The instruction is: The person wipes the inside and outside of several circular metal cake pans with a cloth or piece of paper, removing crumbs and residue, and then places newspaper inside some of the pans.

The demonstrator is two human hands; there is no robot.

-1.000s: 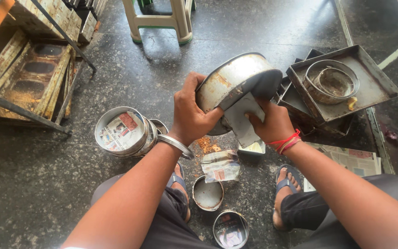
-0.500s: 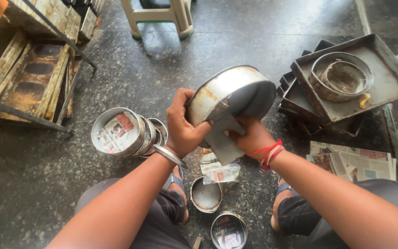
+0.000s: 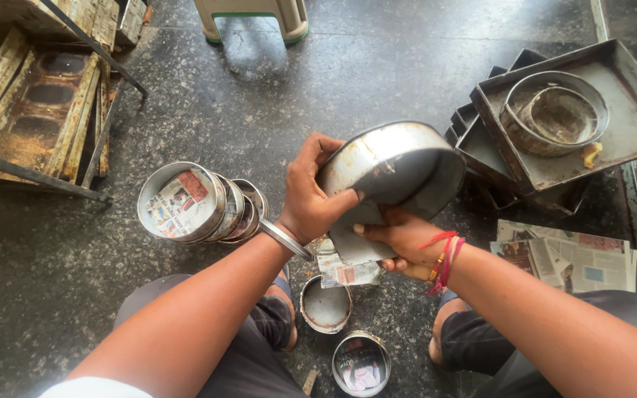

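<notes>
Head | round tin (image 3: pixel 396 166) | gripped between left fingers (image 3: pixel 311 166), right fingers (image 3: pixel 377 230) closed beneath

left hand (image 3: pixel 310 197): bare, no rings to be seen; fingers (image 3: pixel 317 147) uncovered
left wrist: plain silver-coloured metal bangle (image 3: pixel 286 239), thin and round, sitting loose
left arm: bare from the wrist up; a strip of white sleeve (image 3: pixel 94 388) shows at the bottom edge
right hand (image 3: pixel 401 242): bare; no ring visible
right wrist: bundle of red and pink thread bands (image 3: pixel 443 259), several strands, one loose end trailing
right arm: bare to the frame edge; sleeve not visible
legs: dark grey trousers (image 3: pixel 248 365) over both knees
feet: open sandals with blue-grey straps (image 3: pixel 283 286); toes bare
</notes>
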